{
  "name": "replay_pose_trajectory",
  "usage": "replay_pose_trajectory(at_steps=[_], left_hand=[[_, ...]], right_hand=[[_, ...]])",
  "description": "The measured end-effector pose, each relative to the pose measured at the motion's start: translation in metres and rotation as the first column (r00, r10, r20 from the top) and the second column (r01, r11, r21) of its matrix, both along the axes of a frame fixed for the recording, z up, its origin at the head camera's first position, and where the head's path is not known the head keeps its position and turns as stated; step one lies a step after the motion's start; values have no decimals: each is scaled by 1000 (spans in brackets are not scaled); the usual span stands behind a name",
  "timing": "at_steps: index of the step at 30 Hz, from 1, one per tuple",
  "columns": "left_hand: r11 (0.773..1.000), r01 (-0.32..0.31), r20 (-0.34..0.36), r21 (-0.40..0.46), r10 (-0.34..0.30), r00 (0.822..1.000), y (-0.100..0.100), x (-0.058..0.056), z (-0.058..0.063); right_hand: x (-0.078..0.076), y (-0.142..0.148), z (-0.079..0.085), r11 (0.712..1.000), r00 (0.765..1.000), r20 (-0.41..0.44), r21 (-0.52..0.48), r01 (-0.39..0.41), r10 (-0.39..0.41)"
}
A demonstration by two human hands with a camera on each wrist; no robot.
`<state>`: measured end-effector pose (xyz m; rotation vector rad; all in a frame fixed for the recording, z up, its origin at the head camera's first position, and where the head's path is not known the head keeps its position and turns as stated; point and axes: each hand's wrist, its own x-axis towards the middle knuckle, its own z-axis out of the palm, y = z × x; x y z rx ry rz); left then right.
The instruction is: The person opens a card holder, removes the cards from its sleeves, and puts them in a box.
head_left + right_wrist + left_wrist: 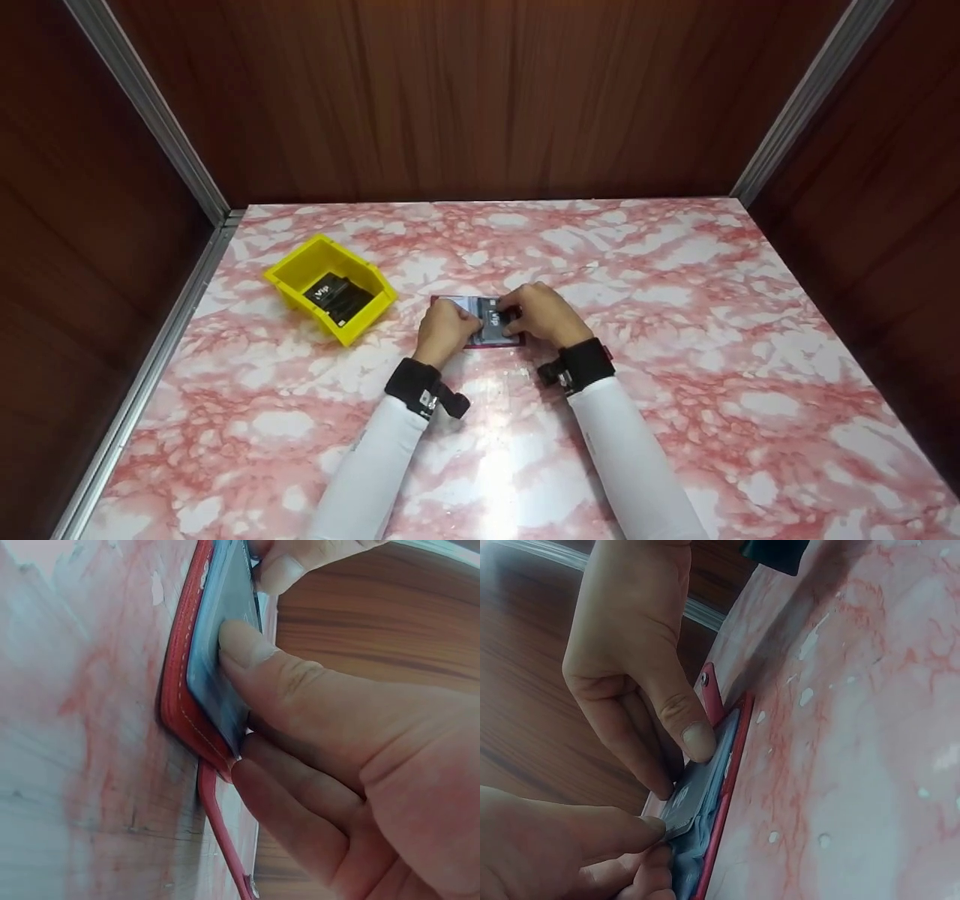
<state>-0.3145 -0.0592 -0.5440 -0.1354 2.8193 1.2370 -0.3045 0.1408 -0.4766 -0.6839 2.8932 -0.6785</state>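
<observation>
A red card holder (495,346) with clear plastic sleeves (686,870) lies spread open on the table. On its right-hand sleeves is a dark card (493,319) lettered "Vip". My left hand (445,330) pinches the sleeve by the card's left edge, its thumb tip at the card's corner. From the other side, my right hand (551,313) holds the card, thumb on its face and fingers at its far edge. The holder's red snap strap (221,832) sticks out beside the right fingers in the right wrist view.
Left of the hands stands a yellow bin (322,255) with several dark cards (339,296) inside, the top one also marked "Vip". The marbled pink-and-white table (712,375) is bounded by brown wood-grain panels (480,97) at the back and sides.
</observation>
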Motion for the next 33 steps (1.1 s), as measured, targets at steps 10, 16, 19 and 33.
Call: replay_pose_trajectory(at_steps=[10, 16, 19, 33], left_hand=[[999, -21, -11, 41, 22, 1000, -2, -11, -12], [1000, 13, 10, 7, -13, 1000, 0, -11, -8], [999, 15, 38, -30, -13, 999, 2, -9, -2], [993, 16, 28, 114, -19, 999, -4, 2, 14]], right_hand=[[1, -1, -1, 1000, 999, -24, 7, -24, 24], [1, 1, -1, 999, 999, -23, -18, -39, 39], [1, 2, -2, 999, 999, -24, -26, -38, 37], [-2, -1, -5, 999, 1000, 12, -49, -15, 16]])
